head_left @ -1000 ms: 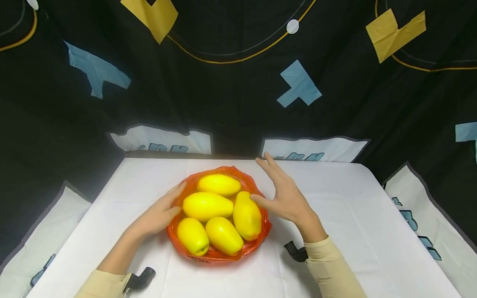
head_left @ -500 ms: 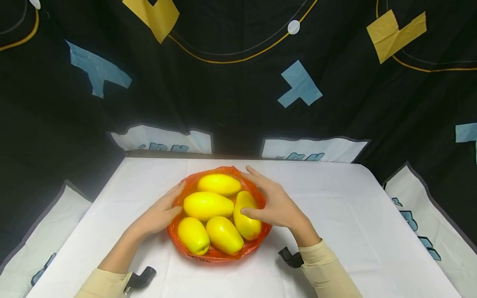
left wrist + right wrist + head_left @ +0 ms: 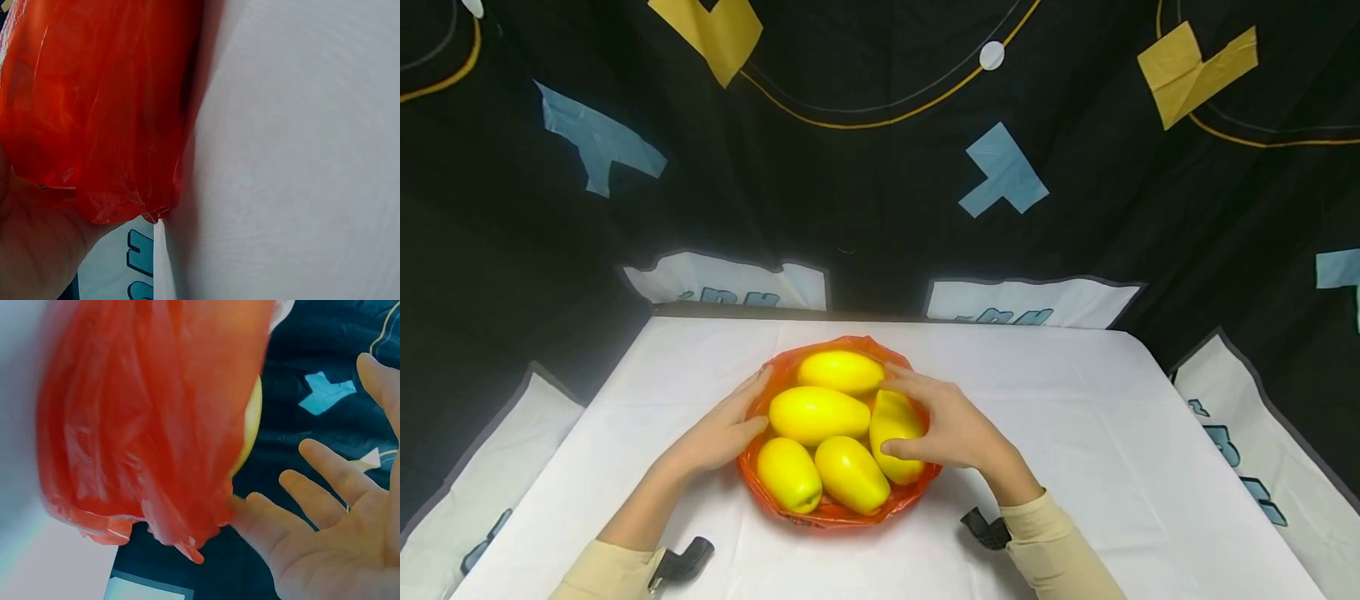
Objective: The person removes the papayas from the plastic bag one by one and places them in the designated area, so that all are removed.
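Several smooth yellow fruits, mango-like in shape, lie in a red plastic bag (image 3: 775, 510) whose rim is spread wide on the table. My left hand (image 3: 722, 429) rests against the bag's left side, fingers extended along the rim. In the left wrist view, part of the left hand (image 3: 40, 250) shows beside the red plastic. Above the rightmost yellow fruit (image 3: 895, 417) is my right hand (image 3: 958, 425), its thumb and fingers apart; contact with the fruit cannot be told. The right wrist view shows the right hand (image 3: 337, 531) with spread fingers beside the bag (image 3: 144, 425).
A white cloth covers the table (image 3: 1150, 467). Behind it hangs a dark curtain (image 3: 865, 208) with blue and gold patches. Black wrist mounts (image 3: 683, 560) stick out from both beige sleeves.
My right hand has moved left and down, from beside the bag to over the rightmost yellow fruit. The left hand has stayed at the bag's left side.
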Tool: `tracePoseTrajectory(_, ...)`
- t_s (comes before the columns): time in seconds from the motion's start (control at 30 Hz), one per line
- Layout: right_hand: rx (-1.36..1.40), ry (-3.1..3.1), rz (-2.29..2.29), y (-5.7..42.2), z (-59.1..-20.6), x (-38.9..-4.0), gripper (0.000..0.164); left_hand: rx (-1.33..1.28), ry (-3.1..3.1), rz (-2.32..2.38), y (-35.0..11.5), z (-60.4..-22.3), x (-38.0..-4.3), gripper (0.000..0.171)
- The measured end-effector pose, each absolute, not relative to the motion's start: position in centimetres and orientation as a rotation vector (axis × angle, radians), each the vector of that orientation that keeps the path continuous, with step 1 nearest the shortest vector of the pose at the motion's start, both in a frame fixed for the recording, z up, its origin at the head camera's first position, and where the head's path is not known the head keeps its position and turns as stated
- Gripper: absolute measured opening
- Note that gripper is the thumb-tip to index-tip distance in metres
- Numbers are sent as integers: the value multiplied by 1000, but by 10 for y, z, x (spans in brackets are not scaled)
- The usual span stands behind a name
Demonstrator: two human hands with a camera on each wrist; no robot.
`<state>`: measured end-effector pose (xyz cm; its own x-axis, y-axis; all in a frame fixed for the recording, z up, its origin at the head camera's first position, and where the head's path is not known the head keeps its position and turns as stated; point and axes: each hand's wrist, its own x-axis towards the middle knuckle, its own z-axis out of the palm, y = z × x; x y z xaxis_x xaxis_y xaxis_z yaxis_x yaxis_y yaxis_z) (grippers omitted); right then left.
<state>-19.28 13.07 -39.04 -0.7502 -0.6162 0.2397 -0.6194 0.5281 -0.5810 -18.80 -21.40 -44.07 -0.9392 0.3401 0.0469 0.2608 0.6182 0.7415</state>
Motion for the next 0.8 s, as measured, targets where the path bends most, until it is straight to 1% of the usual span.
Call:
tracePoseTrajectory(0.3,1129,-2809,990,127,-401,-192,68,502,2733,1209,-214,-442,-189,69)
tracePoseTrajectory(0.8,1049,-2937,910,127,-419,-195,66,479,2722,1199,-211,-441,-189,69)
